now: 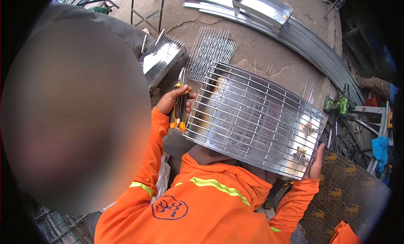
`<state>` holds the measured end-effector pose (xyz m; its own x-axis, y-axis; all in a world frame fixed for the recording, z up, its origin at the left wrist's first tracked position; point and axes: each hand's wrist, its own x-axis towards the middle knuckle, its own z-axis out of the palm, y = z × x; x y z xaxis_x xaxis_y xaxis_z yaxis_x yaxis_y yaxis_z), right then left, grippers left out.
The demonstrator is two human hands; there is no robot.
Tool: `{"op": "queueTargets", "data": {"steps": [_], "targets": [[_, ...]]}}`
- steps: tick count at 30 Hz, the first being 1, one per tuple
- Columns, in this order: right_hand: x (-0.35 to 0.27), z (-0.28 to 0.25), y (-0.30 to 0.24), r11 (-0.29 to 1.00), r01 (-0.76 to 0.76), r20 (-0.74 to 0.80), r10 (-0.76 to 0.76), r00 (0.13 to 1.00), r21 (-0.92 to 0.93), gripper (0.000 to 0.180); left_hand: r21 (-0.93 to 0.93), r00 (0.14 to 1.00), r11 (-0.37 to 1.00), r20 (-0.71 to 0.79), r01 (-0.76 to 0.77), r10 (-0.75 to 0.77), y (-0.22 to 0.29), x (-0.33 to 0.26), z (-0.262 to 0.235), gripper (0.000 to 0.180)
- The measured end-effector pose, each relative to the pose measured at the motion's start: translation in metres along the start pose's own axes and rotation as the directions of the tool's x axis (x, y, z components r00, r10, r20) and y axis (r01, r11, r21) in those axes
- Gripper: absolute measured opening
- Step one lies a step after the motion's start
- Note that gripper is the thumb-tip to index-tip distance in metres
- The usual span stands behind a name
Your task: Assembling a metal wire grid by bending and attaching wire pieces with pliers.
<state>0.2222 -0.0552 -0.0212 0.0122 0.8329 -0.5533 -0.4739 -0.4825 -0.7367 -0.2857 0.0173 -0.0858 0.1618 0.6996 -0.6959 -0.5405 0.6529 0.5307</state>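
Note:
My left hand (170, 102), in an orange sleeve, is shut on a pair of snips (181, 105) with yellow and black handles, blades pointing up. The snips sit right beside the left edge of a shiny metal tray with a wire grill (252, 118) over it. The tray is held up tilted in front of an orange jacket. My right hand (315, 164) grips the tray's lower right corner, fingers along its edge.
A blurred person (71, 113) fills the left. On the stone ground lie a loose wire grid (210, 46), another grilled tray (162, 59), long curved metal strips (311, 46) and a metal box (263, 6). A green drill (338, 103), blue cloth (381, 147) and patterned mat (345, 189) are right.

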Motion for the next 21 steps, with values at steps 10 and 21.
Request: {"op": "queueTargets", "data": {"steps": [10,21], "targets": [[0.000,0.023,-0.012,0.634,0.026,-0.158,-0.232,0.960,-0.773,0.066,0.332,0.979,0.933,0.188,-0.139,0.079,-0.008,-0.020,0.020,0.036],[0.090,0.064,-0.144,0.619,0.413,0.058,-0.510,0.858,-0.668,0.073,0.233,0.888,0.908,0.391,-0.349,0.241,0.130,0.033,0.103,0.039]]}}
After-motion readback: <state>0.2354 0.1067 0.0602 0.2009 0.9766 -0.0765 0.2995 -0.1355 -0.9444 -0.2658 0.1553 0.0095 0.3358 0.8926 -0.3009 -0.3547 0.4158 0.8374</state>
